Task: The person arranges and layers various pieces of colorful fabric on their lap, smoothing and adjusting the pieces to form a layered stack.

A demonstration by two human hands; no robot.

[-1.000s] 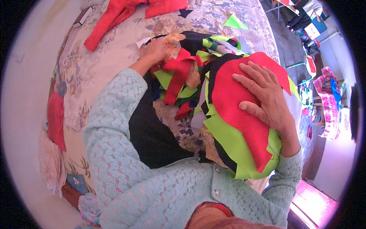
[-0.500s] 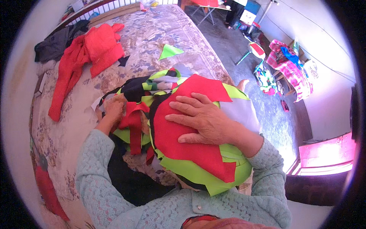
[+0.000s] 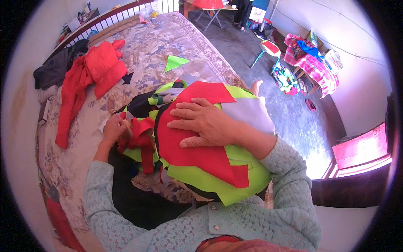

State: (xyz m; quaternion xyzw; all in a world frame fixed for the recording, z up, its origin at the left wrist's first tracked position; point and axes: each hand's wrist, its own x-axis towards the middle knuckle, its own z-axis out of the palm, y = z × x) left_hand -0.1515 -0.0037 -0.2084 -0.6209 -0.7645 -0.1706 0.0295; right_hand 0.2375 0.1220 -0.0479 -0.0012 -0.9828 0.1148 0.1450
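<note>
My right hand [image 3: 205, 124] lies flat, fingers spread, on a large red fabric piece [image 3: 178, 155]. Under it are stacked lime-green fabric pieces [image 3: 226, 189] and a light grey fabric piece [image 3: 247, 112], forming a pile in front of me. My left hand [image 3: 114, 128] is at the pile's left side, with its fingers curled in among scraps. Right beside it hang red fabric strips [image 3: 142, 134]; what its fingertips hold is partly hidden. Black cloth [image 3: 138, 201] spreads below the left side of the pile.
A floral bedspread [image 3: 184, 38] covers the bed. On it lie a red garment [image 3: 100, 69], dark clothing [image 3: 52, 71] and a green triangular scrap [image 3: 175, 64]. To the right on the floor stand a stool [image 3: 269, 48], a patterned bag [image 3: 287, 80] and a pink-draped table [image 3: 312, 69].
My left hand has shifted slightly among the scraps beside the red strips. My right hand stays pressed on the red piece. The whole view has turned a little.
</note>
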